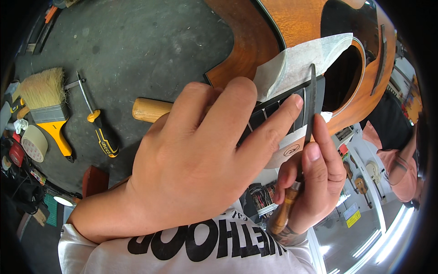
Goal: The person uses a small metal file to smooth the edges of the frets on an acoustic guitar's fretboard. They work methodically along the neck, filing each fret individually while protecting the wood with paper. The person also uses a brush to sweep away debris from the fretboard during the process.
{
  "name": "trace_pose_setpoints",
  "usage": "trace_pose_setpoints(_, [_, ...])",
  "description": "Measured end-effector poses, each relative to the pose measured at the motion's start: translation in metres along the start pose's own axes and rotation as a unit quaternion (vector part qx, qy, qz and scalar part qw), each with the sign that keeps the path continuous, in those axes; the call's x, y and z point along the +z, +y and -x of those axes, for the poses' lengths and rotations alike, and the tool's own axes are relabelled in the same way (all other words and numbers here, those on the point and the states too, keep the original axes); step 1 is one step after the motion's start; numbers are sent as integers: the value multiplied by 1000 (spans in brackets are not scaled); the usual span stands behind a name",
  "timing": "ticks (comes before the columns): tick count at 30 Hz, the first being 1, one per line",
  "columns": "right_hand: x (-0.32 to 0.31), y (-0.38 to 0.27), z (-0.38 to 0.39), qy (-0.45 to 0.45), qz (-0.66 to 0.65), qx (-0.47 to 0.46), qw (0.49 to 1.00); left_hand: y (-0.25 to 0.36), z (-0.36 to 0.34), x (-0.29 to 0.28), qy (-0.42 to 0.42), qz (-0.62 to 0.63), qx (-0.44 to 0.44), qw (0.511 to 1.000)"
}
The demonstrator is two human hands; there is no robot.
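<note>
An acoustic guitar body (296,18) with brown wood lies ahead of me. A pale paper-like sheet (296,66) covers its top beside the fretboard (273,108). Over the guitar neck spreads my left hand (196,141), one digit stretched along the frets, the others bent over the far side with hidden tips. My right hand (319,173) is closed on a slim metal file (313,91) with a turned wooden handle (285,210). The file's blade crosses the fretboard end near the sound hole (344,80), close to my left fingertip.
A wooden handle-like piece (150,109) pokes out beyond my left hand. On the dark bench (137,41) at left lie a wide paintbrush (48,100), a yellow-black screwdriver (101,132) and a tape roll (34,143). Another person (399,160) is at far right.
</note>
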State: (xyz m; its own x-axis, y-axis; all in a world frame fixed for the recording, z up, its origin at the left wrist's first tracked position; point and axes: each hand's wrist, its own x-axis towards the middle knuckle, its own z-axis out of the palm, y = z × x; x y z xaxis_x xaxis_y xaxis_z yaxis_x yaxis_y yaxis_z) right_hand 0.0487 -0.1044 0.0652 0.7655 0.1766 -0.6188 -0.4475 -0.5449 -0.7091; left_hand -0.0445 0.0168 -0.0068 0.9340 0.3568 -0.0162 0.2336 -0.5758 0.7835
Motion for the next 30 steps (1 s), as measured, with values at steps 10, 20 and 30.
trace_pose_setpoints(10, [-21,33,14,-16,189,-186,964,2,0,1,-7,5,-3,1000])
trace_pose_setpoints(20, [-8,6,2,-30,-87,-31,995,1,-1,-1,-7,0,-7,1000])
trace_pose_setpoints(30, [-15,32,15,17,208,-195,958,2,-3,1,-5,-3,-2,1000])
